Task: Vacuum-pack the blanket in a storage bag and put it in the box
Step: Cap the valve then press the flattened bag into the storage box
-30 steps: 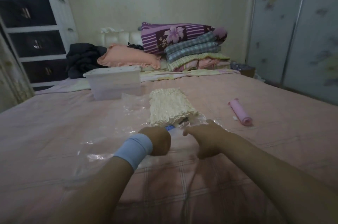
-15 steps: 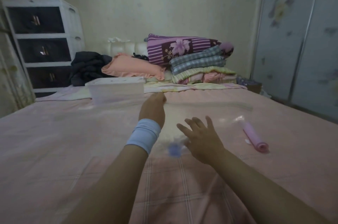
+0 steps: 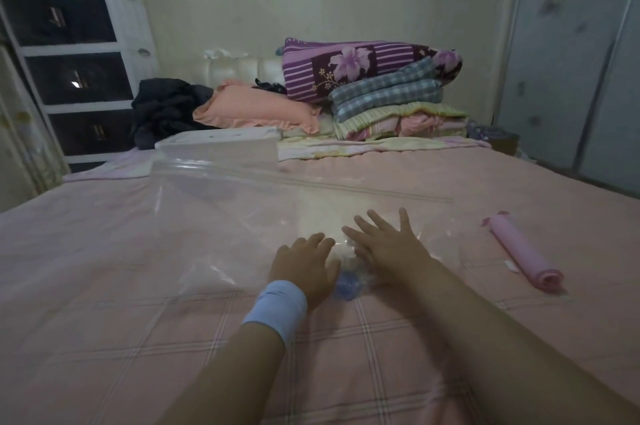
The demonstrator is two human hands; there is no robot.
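The blanket, a pale fold inside the clear storage bag on the bed, lies under the flat, spread fingers of the right hand. The left hand rests beside it on the bag, fingers loosely bent, gripping nothing. The bag's long axis runs crosswise, zip edge farthest away; both forearms reach forward.

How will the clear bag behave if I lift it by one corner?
The bag is thin, wrinkled film, so it will probably flop. Its glossy surface may slip from a grip. The pale blanket inside could slide toward the low end.
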